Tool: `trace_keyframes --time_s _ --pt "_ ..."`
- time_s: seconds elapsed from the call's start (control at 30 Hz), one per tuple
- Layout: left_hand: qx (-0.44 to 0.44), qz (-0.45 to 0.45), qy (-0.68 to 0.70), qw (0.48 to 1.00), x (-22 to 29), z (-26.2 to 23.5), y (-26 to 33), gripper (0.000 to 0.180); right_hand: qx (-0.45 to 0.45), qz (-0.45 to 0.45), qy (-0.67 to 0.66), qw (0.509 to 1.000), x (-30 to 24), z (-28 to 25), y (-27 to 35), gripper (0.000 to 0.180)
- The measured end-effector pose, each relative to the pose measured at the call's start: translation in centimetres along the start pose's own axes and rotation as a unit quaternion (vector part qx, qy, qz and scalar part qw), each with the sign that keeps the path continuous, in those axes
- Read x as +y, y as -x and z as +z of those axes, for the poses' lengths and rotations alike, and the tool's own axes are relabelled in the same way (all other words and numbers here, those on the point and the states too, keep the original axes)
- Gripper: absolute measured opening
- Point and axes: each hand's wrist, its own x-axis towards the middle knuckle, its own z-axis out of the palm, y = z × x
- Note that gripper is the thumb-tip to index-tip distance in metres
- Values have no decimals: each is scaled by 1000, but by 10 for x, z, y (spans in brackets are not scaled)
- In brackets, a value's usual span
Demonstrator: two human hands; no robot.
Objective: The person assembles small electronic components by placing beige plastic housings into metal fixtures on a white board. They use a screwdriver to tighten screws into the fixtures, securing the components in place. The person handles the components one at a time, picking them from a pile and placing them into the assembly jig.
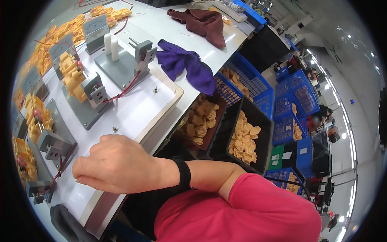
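Observation:
My right hand (pixel 115 165), with a black band on its wrist, is closed in a fist over the near edge of the white board (pixel 133 117). Its fingertips are turned away, so whatever it may hold is hidden. My left hand is out of view. Closest to the fist stands a grey metal fixture (pixel 54 143) with red wires, bearing a yellow plastic part (pixel 37 111). Another fixture behind it carries a yellow part (pixel 73 76). A third fixture (pixel 121 66) has two white posts and bears no yellow part. Small metal screws (pixel 115 129) lie on the board.
Many yellow parts (pixel 56 38) cover the table's far left. A purple cloth (pixel 185 66) and a brown cloth (pixel 201 24) lie on the tabletop. Beside the table, a black bin (pixel 264 133) and blue crates (pixel 258 80) hold yellow pieces. Grey cloth (pixel 70 224) hangs at lower left.

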Motion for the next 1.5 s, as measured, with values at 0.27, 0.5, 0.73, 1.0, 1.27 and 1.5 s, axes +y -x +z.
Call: trace_keyframes --time_s 0.27,0.5,0.73,1.0,1.27,1.5 --pt "0 0 11 1000 2 0 -2 26 8 -7 -6 1000 1 1 0 14" --pt "22 -25 34 999 -3 1 -2 20 18 -11 -3 1000 1 3 0 14" --pt "10 -9 24 1000 -4 0 -3 22 27 -6 -6 1000 2 4 1 14" --pt "17 -22 45 999 -6 0 -3 20 34 5 -10 999 1 8 1 16" --pt "16 5 30 999 -6 0 -4 21 26 48 -49 997 -1 1 1 11" --pt "22 15 13 1000 -8 -1 -5 21 8 87 -152 984 1 -4 -3 10"
